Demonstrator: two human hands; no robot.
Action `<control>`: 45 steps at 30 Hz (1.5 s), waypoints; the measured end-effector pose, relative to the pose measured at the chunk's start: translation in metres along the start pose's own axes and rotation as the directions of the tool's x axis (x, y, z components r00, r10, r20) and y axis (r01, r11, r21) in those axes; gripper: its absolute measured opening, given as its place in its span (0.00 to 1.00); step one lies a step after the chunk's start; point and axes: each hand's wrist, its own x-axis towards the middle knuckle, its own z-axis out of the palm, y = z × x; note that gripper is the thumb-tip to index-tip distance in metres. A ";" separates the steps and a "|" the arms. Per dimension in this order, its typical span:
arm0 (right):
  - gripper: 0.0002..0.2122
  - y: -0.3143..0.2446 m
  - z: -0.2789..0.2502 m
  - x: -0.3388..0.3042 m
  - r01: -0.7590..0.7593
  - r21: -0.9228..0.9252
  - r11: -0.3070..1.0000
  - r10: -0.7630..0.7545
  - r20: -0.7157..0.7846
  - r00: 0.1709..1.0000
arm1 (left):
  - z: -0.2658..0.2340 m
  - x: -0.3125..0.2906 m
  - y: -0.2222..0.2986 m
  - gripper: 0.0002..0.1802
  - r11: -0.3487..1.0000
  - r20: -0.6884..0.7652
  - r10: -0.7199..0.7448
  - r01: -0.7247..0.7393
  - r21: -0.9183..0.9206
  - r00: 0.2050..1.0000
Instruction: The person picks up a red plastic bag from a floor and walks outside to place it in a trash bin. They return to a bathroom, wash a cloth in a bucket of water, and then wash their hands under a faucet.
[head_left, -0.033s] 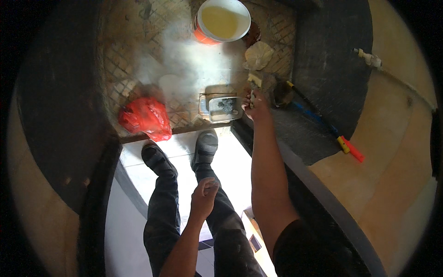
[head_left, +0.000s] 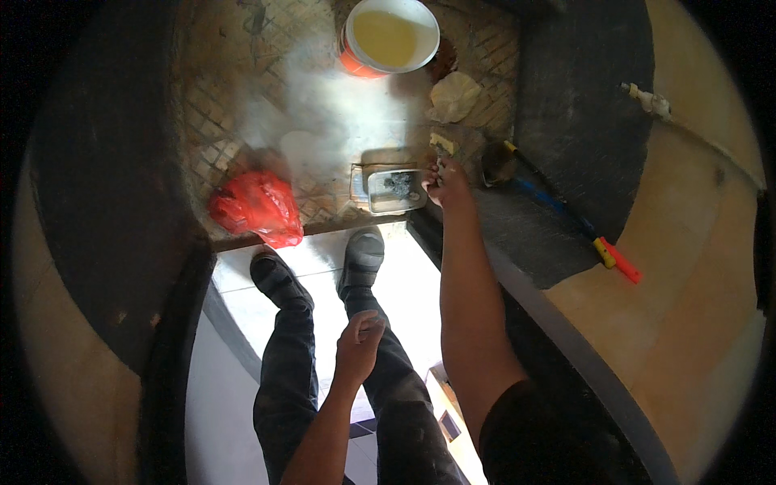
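Out at the end of my outstretched right arm, my right hand (head_left: 443, 184) is closed around a brush-like tool (head_left: 441, 145) with a pale yellow head. Its handle is mostly hidden by my fingers. Just left of that hand sits a shallow rectangular tub (head_left: 394, 207) with dark grey, wet-looking matter in it. My left hand (head_left: 360, 339) hangs above my left-to-right leg gap, near the right thigh, fingers curled in and nothing visible in them. A red plastic bag (head_left: 259, 206) lies left of the tub, at the edge of the stained floor.
A white and orange bucket (head_left: 368, 65) of yellowish liquid stands at the far side. Near it lies a pale round piece (head_left: 455, 97). Long-handled tools (head_left: 558, 202) lean along the right dark wall, below a pipe tap (head_left: 649, 103). My shoes (head_left: 361, 255) stand on white tile.
The brush's pale head has shifted slightly down and left, tilting a little. The whole view has moved slightly; my left hand keeps its curled pose.
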 end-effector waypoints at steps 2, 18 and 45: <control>0.10 0.004 -0.002 0.031 -0.020 0.061 0.998 0.022 -0.031 0.999 | -0.003 0.002 0.000 0.22 1.000 0.002 0.005 -0.005 0.004 1.000; 0.31 -0.101 0.049 0.124 0.224 -0.857 -0.464 -0.706 0.510 0.491 | -0.007 0.008 0.010 0.20 0.999 -0.051 -0.035 0.035 0.008 0.998; 0.09 -0.073 0.008 -0.047 0.718 -0.660 0.219 -0.747 0.360 0.559 | -0.022 0.009 0.039 0.21 0.967 -0.091 0.048 -0.069 -0.246 0.995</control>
